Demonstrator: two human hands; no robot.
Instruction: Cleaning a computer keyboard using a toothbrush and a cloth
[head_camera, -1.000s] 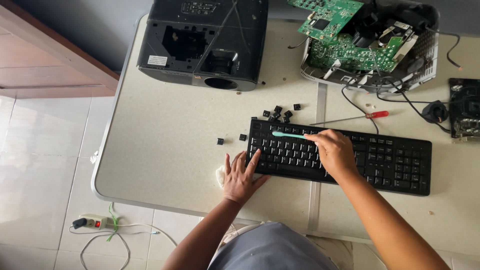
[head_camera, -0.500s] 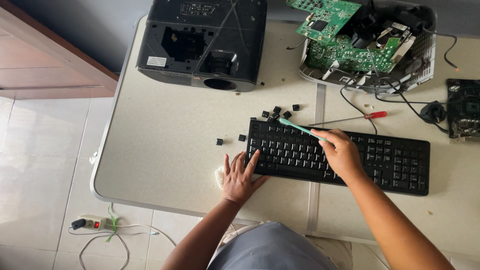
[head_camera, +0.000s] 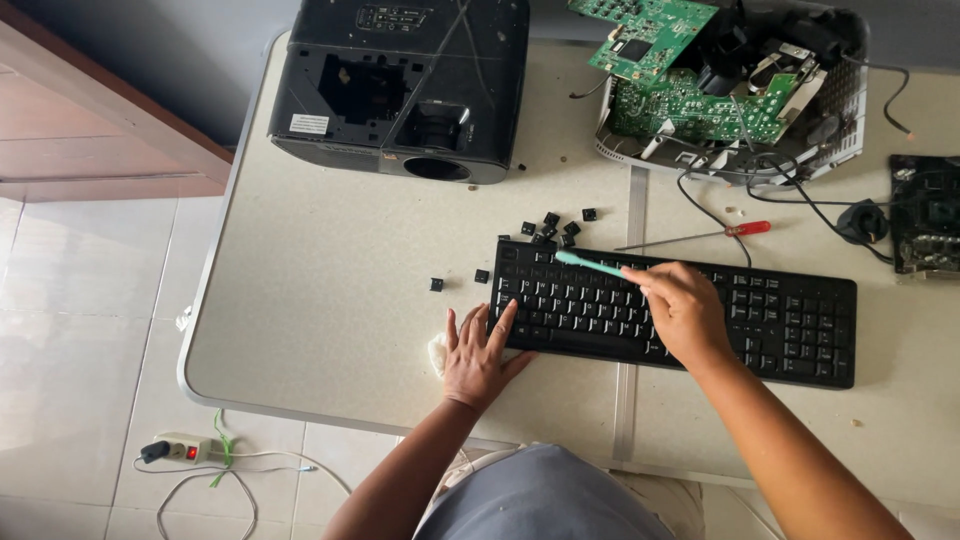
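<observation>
A black keyboard (head_camera: 760, 315) lies across the near half of the pale table (head_camera: 330, 300). My right hand (head_camera: 685, 312) rests over its middle and grips a thin teal tool (head_camera: 592, 264) whose tip points left at the upper left keys. My left hand (head_camera: 478, 350) lies flat with fingers spread on the keyboard's left front corner, over a small white cloth (head_camera: 437, 353). Several loose black keycaps (head_camera: 555, 226) sit on the table just beyond the keyboard's left end.
A black projector housing (head_camera: 400, 85) stands at the back left. An opened chassis with green circuit boards (head_camera: 690, 80) and wires sits at the back right. A red-handled screwdriver (head_camera: 700, 236) lies behind the keyboard. A power strip (head_camera: 180, 450) is on the tiled floor.
My right hand has moved the teal tool along the upper left rows of the keyboard. The left hand has stayed on the keyboard's corner.
</observation>
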